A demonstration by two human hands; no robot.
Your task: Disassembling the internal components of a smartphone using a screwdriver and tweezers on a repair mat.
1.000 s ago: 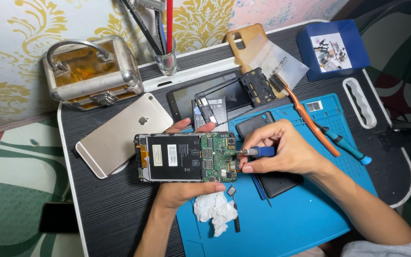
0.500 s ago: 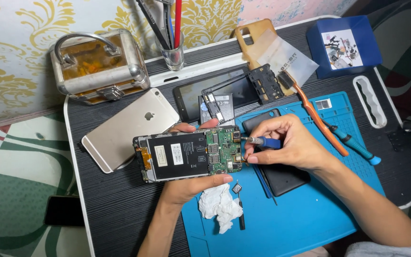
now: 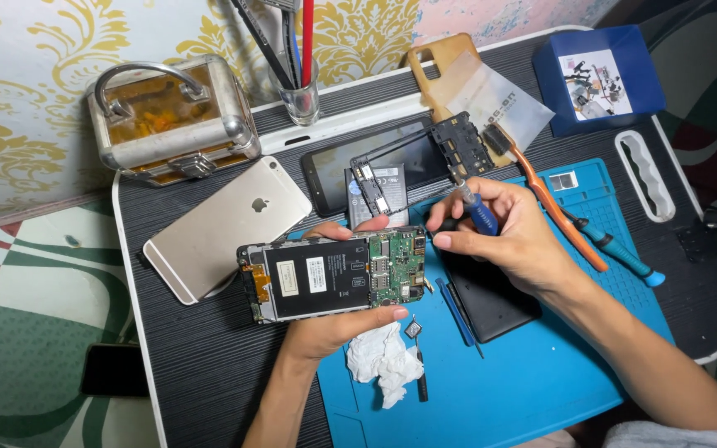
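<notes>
Bright, even light; sharp, perhaps slight edge distortion.

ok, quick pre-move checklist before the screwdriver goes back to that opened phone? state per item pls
1. Opened black phone with exposed green circuit board held steady: ok, the left hand grips it from below, thumb on the lower edge.
2. Blue-handled screwdriver in grasp: ok, the right hand holds it.
3. Tip on a screw: not ok, the tool is lifted clear to the right of the board.
4. Screws left in the board: cannot tell, too small.
5. Blue rubber work mat under the work: ok.
6. Loose items near the hands: not ok, crumpled white tissue and a small dark part lie just below the phone.
</notes>
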